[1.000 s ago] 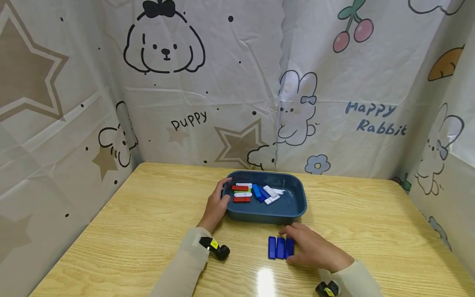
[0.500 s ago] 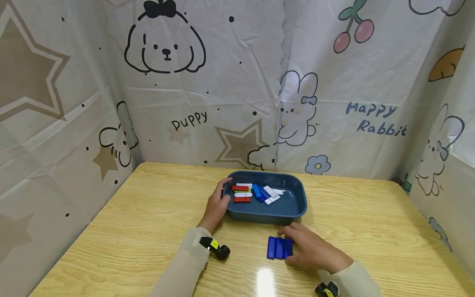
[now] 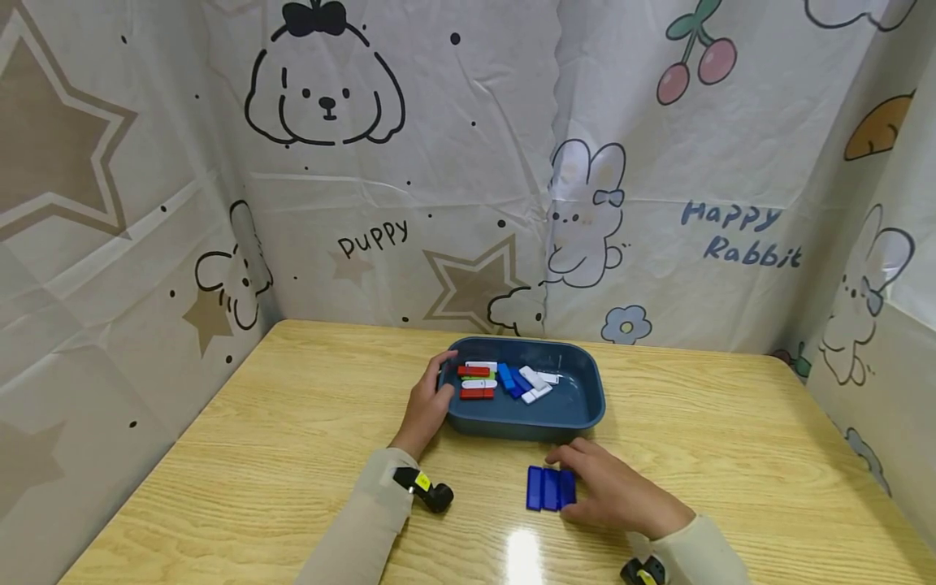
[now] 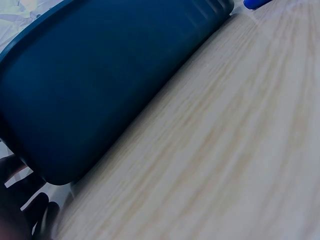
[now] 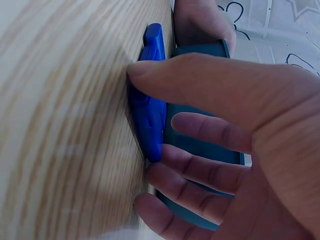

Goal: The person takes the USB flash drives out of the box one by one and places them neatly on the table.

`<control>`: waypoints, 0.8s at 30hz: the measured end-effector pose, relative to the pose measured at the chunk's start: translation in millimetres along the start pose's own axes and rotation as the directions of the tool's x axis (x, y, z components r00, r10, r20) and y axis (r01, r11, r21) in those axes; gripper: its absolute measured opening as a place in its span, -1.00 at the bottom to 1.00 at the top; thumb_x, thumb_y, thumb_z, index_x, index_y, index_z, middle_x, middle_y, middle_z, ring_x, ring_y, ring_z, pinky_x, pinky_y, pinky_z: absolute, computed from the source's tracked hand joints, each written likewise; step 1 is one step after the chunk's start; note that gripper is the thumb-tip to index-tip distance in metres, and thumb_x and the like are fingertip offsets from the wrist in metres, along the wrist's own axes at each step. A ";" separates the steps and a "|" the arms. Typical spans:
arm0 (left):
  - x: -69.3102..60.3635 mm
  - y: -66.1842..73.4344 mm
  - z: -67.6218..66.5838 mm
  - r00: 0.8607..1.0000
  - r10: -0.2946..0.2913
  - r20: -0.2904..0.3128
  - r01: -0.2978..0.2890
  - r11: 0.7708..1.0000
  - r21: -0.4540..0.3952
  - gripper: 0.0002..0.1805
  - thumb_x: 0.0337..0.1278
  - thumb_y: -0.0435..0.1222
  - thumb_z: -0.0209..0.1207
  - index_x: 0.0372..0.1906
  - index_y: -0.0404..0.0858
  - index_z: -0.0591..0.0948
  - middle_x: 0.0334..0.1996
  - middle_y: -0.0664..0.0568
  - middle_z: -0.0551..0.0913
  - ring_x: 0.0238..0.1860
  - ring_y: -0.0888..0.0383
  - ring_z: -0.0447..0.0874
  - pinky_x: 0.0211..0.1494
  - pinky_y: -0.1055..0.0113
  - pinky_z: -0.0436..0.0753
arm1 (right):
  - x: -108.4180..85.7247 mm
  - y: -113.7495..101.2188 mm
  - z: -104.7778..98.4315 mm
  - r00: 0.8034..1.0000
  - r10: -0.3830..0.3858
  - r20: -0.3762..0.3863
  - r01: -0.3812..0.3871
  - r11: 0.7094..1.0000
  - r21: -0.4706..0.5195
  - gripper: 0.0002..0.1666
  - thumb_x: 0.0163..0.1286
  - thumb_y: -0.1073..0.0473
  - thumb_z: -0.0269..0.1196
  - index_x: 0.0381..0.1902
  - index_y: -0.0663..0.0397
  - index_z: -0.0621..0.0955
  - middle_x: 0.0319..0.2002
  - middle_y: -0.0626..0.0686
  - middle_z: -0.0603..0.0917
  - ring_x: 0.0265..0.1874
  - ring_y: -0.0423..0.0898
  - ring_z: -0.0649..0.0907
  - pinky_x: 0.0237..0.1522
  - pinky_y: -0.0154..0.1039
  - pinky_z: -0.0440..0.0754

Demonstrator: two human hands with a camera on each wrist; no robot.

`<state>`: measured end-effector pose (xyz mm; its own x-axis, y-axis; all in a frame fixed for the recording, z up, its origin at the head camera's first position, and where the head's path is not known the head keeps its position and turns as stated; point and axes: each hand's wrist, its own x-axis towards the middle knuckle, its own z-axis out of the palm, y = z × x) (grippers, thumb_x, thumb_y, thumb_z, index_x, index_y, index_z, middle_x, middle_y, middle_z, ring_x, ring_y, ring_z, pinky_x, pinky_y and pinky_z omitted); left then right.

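The left hand [image 3: 424, 406] holds the dark blue tray [image 3: 526, 428] at its 9 o'clock end, fingers bent around the wall. Inside, nearest that hand, red pieces [image 3: 477, 394], white pieces [image 3: 479, 384] and a green piece [image 3: 490, 376] lie close together; slanted blue pieces [image 3: 506, 377] lie toward 3 o'clock from them, with more white ones beyond.

Those are already in the tray. Outside it, between 5 and 6 o'clock, three dark blue pieces [image 3: 551, 489] lie side by side on the tabletop [image 3: 292, 455]; their row looks nearly squared up, none yet lifted.

The row sits at 9 o'clock of the right hand [image 3: 617, 487]. Its fingers curl about the rightmost piece [image 3: 568, 490], thumb at the 6 o'clock end, fingertips by the 12 o'clock end; how firmly they pinch, I cannot tell.
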<state>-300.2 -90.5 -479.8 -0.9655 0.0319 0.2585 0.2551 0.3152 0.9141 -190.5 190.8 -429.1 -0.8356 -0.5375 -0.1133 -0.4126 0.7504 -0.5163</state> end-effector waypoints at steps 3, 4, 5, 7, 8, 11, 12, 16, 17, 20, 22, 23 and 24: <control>-0.2 0.4 -0.1 1.000 0.003 0.002 -0.003 1.000 -0.007 -0.39 0.16 -0.41 -0.08 0.34 0.06 0.35 0.38 0.01 0.32 0.37 0.01 0.24 0.39 -0.08 0.18 | 0.2 0.4 0.0 1.000 -0.002 0.000 0.002 1.000 -0.004 -0.39 0.05 0.07 0.47 0.09 -0.04 0.54 -0.03 -0.05 0.49 -0.08 -0.09 0.48 0.00 0.01 0.53; 0.1 0.2 -0.1 1.000 0.008 0.003 -0.008 1.000 -0.010 -0.39 0.16 -0.41 -0.08 0.34 0.04 0.35 0.39 0.00 0.31 0.38 0.00 0.24 0.39 -0.08 0.18 | 0.1 0.4 0.0 1.000 -0.001 0.000 0.001 1.000 -0.006 -0.39 0.05 0.07 0.47 0.08 -0.04 0.54 -0.04 -0.05 0.49 -0.09 -0.09 0.48 0.00 0.00 0.53; 0.1 0.1 -0.1 1.000 0.008 0.005 -0.007 1.000 -0.014 -0.39 0.17 -0.41 -0.08 0.34 0.03 0.35 0.39 -0.01 0.31 0.38 0.00 0.23 0.39 -0.09 0.17 | 0.0 0.3 -0.1 1.000 -0.001 -0.002 0.001 1.000 -0.008 -0.39 0.05 0.07 0.47 0.08 -0.04 0.54 -0.04 -0.05 0.49 -0.09 -0.09 0.48 0.00 0.00 0.53; 0.3 -0.2 -0.2 1.000 0.008 0.004 -0.008 1.000 -0.011 -0.39 0.16 -0.41 -0.08 0.34 0.04 0.35 0.38 0.00 0.31 0.37 0.00 0.24 0.39 -0.08 0.18 | -0.3 0.3 -0.2 1.000 -0.004 -0.005 0.004 1.000 -0.008 -0.39 0.04 0.07 0.48 0.08 -0.04 0.54 -0.04 -0.05 0.49 -0.09 -0.09 0.48 0.00 0.00 0.53; 0.3 -0.3 -0.3 1.000 0.004 0.004 -0.004 1.000 -0.010 -0.39 0.16 -0.41 -0.08 0.33 0.05 0.35 0.38 0.00 0.31 0.37 0.01 0.25 0.39 -0.09 0.19 | -0.4 0.1 -0.1 1.000 -0.003 -0.005 0.003 1.000 -0.006 -0.39 0.04 0.07 0.48 0.08 -0.04 0.55 -0.03 -0.05 0.49 -0.09 -0.09 0.48 0.00 0.00 0.53; 0.1 0.0 -0.5 1.000 -0.005 0.003 0.005 1.000 -0.003 -0.40 0.16 -0.39 -0.09 0.33 0.08 0.36 0.38 0.02 0.32 0.35 0.03 0.27 0.38 -0.07 0.21 | -0.6 -0.3 0.1 1.000 -0.001 -0.006 0.001 1.000 -0.002 -0.40 0.04 0.07 0.47 0.07 -0.04 0.55 -0.01 -0.04 0.49 -0.08 -0.09 0.48 0.01 0.00 0.53; 0.1 0.2 -0.5 1.000 -0.004 0.003 0.004 1.000 0.000 -0.39 0.15 -0.38 -0.09 0.32 0.08 0.36 0.37 0.02 0.33 0.34 0.03 0.28 0.38 -0.07 0.21 | -0.6 -0.3 0.1 1.000 0.000 -0.006 0.000 1.000 -0.001 -0.40 0.04 0.07 0.47 0.07 -0.04 0.55 -0.01 -0.04 0.49 -0.08 -0.09 0.48 0.01 0.00 0.53; -0.4 0.9 -0.8 1.000 -0.005 0.005 0.005 1.000 -0.002 -0.40 0.15 -0.38 -0.09 0.33 0.08 0.36 0.37 0.02 0.32 0.35 0.03 0.27 0.38 -0.07 0.21 | -0.6 -0.2 0.7 1.000 0.004 -0.005 -0.005 1.000 -0.006 -0.40 0.05 0.07 0.47 0.07 -0.05 0.55 0.00 -0.05 0.48 -0.07 -0.09 0.48 0.02 0.00 0.53; -0.4 1.0 -0.8 1.000 -0.007 0.005 0.007 1.000 -0.004 -0.40 0.16 -0.38 -0.09 0.33 0.08 0.35 0.38 0.02 0.32 0.35 0.03 0.27 0.38 -0.07 0.20 | -0.7 -0.2 0.8 1.000 0.006 -0.005 -0.006 1.000 -0.005 -0.40 0.05 0.06 0.47 0.07 -0.05 0.55 -0.01 -0.05 0.48 -0.08 -0.09 0.47 0.02 0.00 0.53; -0.7 1.5 -0.9 1.000 -0.004 0.010 0.004 1.000 -0.012 -0.39 0.15 -0.39 -0.10 0.34 0.05 0.34 0.39 0.00 0.30 0.37 0.00 0.24 0.39 -0.09 0.18 | -0.7 -0.3 0.4 1.000 0.010 -0.002 -0.010 1.000 -0.004 -0.40 0.05 0.04 0.48 0.07 -0.06 0.55 0.00 -0.04 0.47 -0.08 -0.09 0.46 0.02 0.00 0.52; -0.7 1.5 -0.9 1.000 -0.002 0.011 0.002 1.000 -0.016 -0.39 0.15 -0.40 -0.10 0.34 0.03 0.34 0.39 -0.01 0.30 0.38 -0.01 0.23 0.39 -0.10 0.18 | -0.6 -0.6 0.0 1.000 0.020 -0.001 -0.020 1.000 0.001 -0.39 0.04 0.02 0.48 0.07 -0.06 0.55 0.01 -0.03 0.47 -0.07 -0.08 0.46 0.03 0.01 0.52; -0.7 1.6 -0.9 1.000 -0.001 0.011 0.001 1.000 -0.014 -0.39 0.15 -0.40 -0.10 0.34 0.03 0.34 0.39 -0.01 0.30 0.38 -0.01 0.24 0.39 -0.10 0.18 | -0.4 -0.7 -0.2 1.000 0.027 0.000 -0.027 1.000 0.004 -0.38 0.04 0.00 0.48 0.07 -0.07 0.55 0.02 -0.02 0.47 -0.07 -0.08 0.46 0.03 0.02 0.52; -0.8 1.5 -0.9 1.000 0.000 0.010 0.000 1.000 -0.012 -0.39 0.15 -0.39 -0.10 0.34 0.04 0.34 0.39 -0.01 0.31 0.37 0.00 0.24 0.39 -0.10 0.18 | -0.3 -0.8 -0.4 0.999 0.035 0.000 -0.035 0.999 0.008 -0.38 0.03 -0.01 0.48 0.07 -0.07 0.55 0.03 -0.01 0.47 -0.07 -0.08 0.46 0.04 0.02 0.51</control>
<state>-299.0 -90.9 -478.4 -0.9659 0.0410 0.2557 0.2559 0.3038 0.9177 -190.0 190.6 -428.3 -0.8497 -0.5108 -0.1310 -0.3804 0.7658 -0.5186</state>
